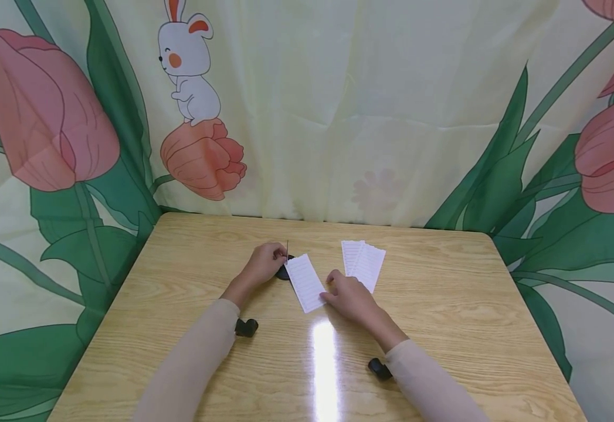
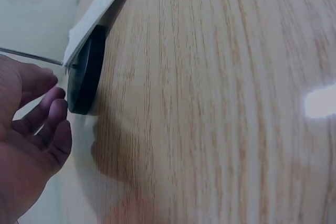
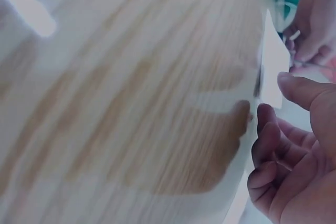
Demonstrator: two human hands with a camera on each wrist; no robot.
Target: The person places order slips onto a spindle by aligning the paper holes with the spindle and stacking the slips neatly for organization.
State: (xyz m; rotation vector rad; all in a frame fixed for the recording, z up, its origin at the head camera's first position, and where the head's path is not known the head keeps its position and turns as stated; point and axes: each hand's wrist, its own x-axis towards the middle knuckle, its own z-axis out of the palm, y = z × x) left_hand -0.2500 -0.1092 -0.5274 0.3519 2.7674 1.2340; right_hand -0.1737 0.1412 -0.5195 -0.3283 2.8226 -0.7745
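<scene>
In the head view, a black stand [image 1: 281, 273] with an upright spike [image 1: 287, 248] sits on the table [image 1: 423, 305]. One sheet of paper [image 1: 305, 283] slants from the stand towards the near right, its far corner at the spike. Two spare sheets [image 1: 369, 266] overlap right of the stand, perhaps left there within reach.

In the left wrist view, the left hand [image 2: 31, 114] bends its fingers just beside the stand, seemingly to guide that corner; I cannot tell whether they grip it.

In the right wrist view, the right hand [image 3: 294, 150] pinches the end farther from the stand, presumably to keep the sheet steady.
</scene>
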